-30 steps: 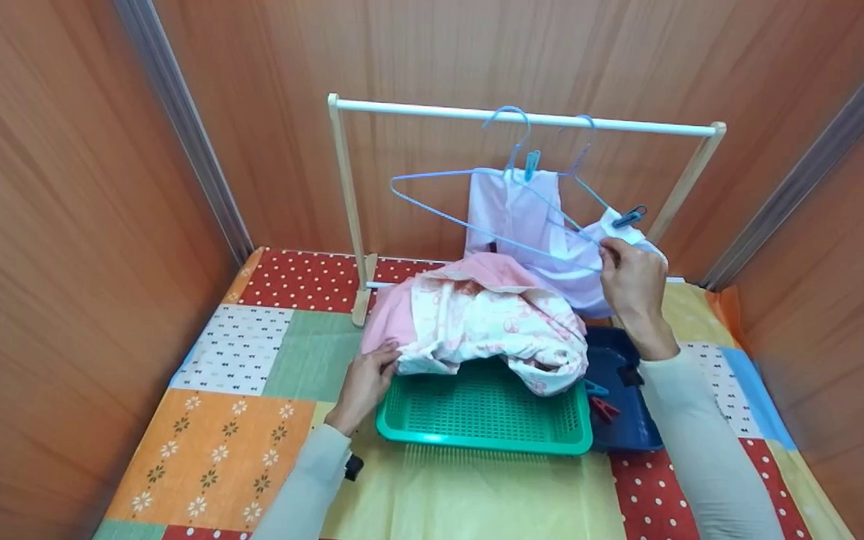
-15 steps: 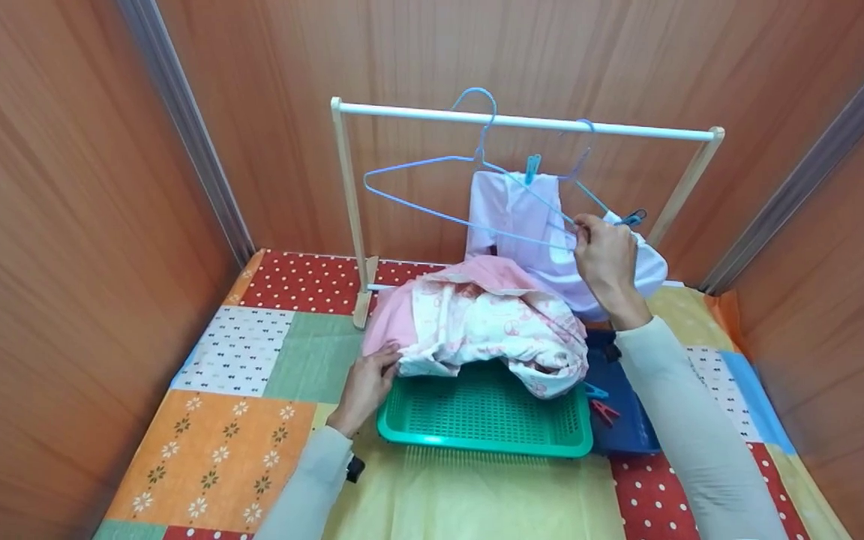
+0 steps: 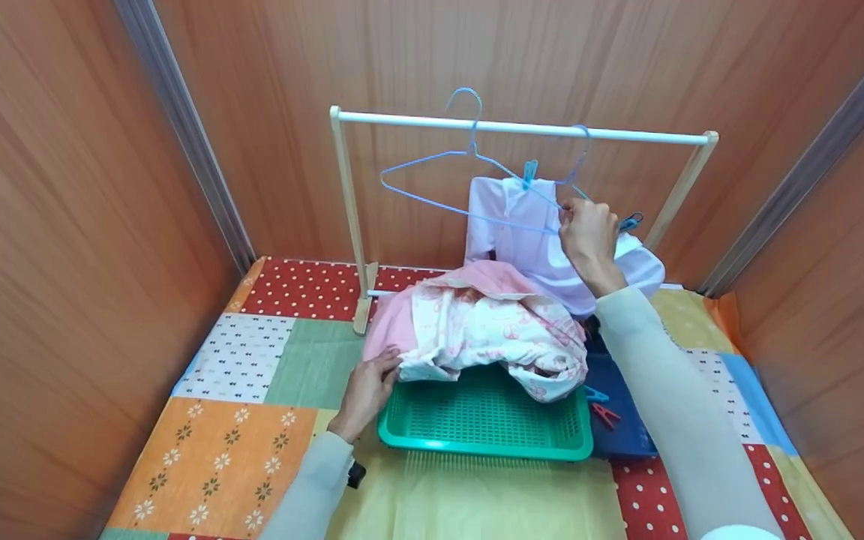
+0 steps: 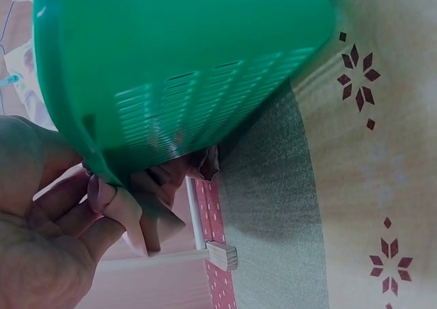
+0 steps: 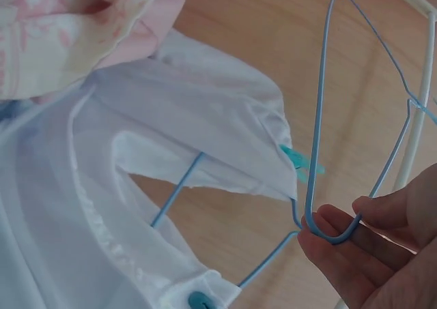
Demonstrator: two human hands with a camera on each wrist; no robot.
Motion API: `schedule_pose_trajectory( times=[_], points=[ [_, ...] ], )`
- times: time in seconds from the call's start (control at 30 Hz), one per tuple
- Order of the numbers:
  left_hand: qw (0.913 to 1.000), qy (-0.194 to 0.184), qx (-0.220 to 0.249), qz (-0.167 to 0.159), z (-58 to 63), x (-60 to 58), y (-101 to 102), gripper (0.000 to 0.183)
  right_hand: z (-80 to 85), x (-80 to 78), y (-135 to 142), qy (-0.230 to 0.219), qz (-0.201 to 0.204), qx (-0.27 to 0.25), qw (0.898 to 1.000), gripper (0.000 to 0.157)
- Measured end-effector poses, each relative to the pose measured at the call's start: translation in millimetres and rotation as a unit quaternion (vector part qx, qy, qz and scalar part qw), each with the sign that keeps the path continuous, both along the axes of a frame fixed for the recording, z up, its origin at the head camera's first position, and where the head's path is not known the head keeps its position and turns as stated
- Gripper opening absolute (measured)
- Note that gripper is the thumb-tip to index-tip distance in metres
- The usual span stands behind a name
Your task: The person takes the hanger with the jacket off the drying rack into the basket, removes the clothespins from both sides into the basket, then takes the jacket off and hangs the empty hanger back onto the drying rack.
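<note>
My right hand [image 3: 589, 229] pinches one end of a blue wire clothes hanger [image 5: 319, 104] between thumb and fingers. The hanger is bare, its hook overlapping the white rail [image 3: 402, 120] in the head view. A second blue hanger hooks over the rail with a pale lilac-white garment [image 3: 492, 199] on it, fastened by a teal clothespin [image 3: 529, 171] and a darker one [image 3: 630, 221]. My left hand [image 3: 364, 390] pinches the pink edge of a bundled pink-and-white printed garment [image 3: 477, 322] at the left rim of the green basket [image 3: 484, 453]. The bundle lies across the basket's back half.
A dark blue tray [image 3: 631, 420] stands right of the basket, with a red clothespin [image 3: 604, 414] and a blue one [image 3: 595, 394]. The wooden rack post [image 3: 348, 202] rises behind at left. Wood-look panels [image 3: 64, 225] enclose the patchwork cloth [image 3: 229, 450].
My right hand has moved left and up with the bare hanger, whose hook has shifted left and higher against the rail. The left hand stays at the basket's rim.
</note>
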State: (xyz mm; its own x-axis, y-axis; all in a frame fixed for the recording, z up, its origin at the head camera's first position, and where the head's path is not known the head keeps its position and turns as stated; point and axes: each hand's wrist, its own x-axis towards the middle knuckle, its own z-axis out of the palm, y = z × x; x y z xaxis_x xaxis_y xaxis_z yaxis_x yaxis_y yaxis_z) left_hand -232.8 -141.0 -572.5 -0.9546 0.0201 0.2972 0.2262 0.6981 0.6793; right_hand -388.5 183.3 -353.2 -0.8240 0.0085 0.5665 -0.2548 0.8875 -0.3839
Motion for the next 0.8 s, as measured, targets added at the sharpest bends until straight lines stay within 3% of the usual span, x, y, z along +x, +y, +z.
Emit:
schedule_pose_trajectory(
  times=[0.47,0.8],
  points=[
    [0.9999,-0.011,0.005,0.004,-0.8,0.7,0.2,0.026,-9.0,-7.7,-31.2,-0.037,0.017,0.001,0.999,0.022],
    [0.9995,0.032,-0.003,-0.006,-1.5,-0.3,0.0,0.023,-4.6,-6.7,-58.7,-0.019,0.034,0.032,0.999,0.021]
  ],
)
